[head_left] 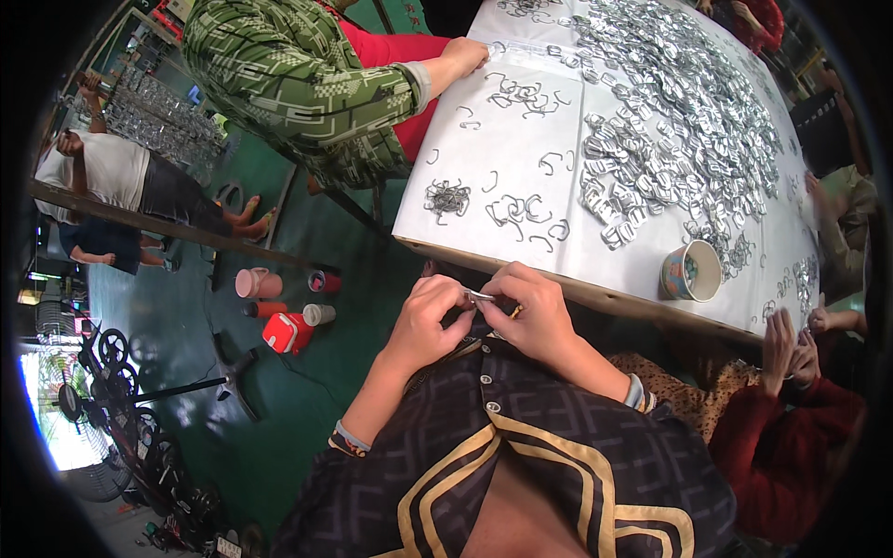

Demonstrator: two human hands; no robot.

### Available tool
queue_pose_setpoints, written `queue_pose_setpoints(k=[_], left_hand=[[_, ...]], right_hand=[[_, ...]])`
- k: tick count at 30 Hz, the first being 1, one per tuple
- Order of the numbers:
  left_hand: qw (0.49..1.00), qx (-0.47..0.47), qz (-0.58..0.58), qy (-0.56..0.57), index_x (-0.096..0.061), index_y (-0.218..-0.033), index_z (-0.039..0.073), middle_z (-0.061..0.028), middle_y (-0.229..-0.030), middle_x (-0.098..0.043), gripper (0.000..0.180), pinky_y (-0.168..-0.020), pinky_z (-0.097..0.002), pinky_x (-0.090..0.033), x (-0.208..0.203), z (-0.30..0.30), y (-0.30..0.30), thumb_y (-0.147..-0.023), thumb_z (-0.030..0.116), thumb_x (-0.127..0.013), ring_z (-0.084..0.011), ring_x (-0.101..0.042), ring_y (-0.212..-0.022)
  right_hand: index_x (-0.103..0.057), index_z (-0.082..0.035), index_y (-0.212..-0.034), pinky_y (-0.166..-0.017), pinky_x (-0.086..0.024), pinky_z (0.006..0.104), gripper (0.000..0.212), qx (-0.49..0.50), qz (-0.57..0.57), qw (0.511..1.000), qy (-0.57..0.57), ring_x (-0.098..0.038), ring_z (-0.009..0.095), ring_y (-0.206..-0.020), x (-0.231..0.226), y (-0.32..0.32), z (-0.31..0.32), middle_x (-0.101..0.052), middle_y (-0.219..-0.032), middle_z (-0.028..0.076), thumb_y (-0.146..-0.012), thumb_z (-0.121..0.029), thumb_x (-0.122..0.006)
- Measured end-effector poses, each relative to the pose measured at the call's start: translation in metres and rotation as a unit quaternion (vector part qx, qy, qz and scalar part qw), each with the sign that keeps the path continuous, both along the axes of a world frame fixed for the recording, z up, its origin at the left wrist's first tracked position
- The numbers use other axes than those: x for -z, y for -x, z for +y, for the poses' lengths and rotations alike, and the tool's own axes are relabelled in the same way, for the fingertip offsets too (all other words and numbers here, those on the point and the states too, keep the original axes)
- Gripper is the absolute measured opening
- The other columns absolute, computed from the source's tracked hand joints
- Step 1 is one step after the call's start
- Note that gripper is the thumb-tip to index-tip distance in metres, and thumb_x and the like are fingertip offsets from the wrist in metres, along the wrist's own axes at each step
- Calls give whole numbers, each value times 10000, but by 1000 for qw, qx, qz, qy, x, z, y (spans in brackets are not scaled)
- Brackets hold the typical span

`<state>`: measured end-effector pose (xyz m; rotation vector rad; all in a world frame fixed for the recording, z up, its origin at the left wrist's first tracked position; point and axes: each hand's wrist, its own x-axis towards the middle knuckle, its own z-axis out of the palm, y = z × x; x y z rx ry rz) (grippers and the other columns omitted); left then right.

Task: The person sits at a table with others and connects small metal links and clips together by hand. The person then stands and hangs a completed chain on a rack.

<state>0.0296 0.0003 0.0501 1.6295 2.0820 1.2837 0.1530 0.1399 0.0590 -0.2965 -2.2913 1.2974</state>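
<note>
Close in front of my chest, just off the table's near edge, my left hand (pixel 430 317) and my right hand (pixel 528 307) meet fingertip to fingertip. Both pinch one small silver metal piece (pixel 479 296); the fingers cover most of it, so its full shape is hidden. On the white-covered table (pixel 446 153) beyond, thin curved metal hooks (pixel 517 212) lie scattered, with a tangled pile of hooks (pixel 447 199) to their left. A broad heap of flat silver metal buckles (pixel 660 139) spreads over the table's middle and right.
A paper cup (pixel 691 271) with small bits inside stands by the table's near right edge. A co-worker in a green patterned sleeve (pixel 307 93) works at the left side, another in red (pixel 791 437) at right. Flasks (pixel 259 283) and a red-white jug (pixel 287 332) stand on the floor.
</note>
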Motion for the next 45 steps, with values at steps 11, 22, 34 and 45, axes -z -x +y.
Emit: queue_pose_setpoints(k=[11,22,34,45], left_hand=[[995,-2,83,58,-689,-875,11,-97,-843,-669,84,-735,-368,-503,11,64,59,-796,37,-676,-301,-629,-816],[931,49,356,65,-652,-722,41,-78,-775,-611,37,-725,-369,-518,54,155,74,-720,39,-615,-259,-602,-784],[931,23,350,97,-623,-679,25,-105,-735,-622,53,-673,-390,-546,56,156,76,-710,0,-588,-283,-633,-743],[906,44,391,158,-642,-734,20,-126,-770,-635,40,-676,-388,-555,54,167,68,-732,23,-603,-285,-655,-773]], right_hand=[[-676,0,-877,-580,-534,261,134,24,7,1000,19,-659,151,-678,5,-9,-2,-621,-844,70,-758,6,-739],[-665,-6,-902,-626,-536,322,163,16,9,999,30,-658,224,-686,3,-18,-2,-597,-845,90,-754,6,-731],[-673,10,-900,-621,-534,312,162,55,23,997,54,-658,212,-682,9,-18,1,-603,-839,96,-748,26,-727],[-677,10,-880,-605,-531,310,126,41,20,998,46,-658,193,-665,11,-14,-3,-607,-841,92,-763,18,-721]])
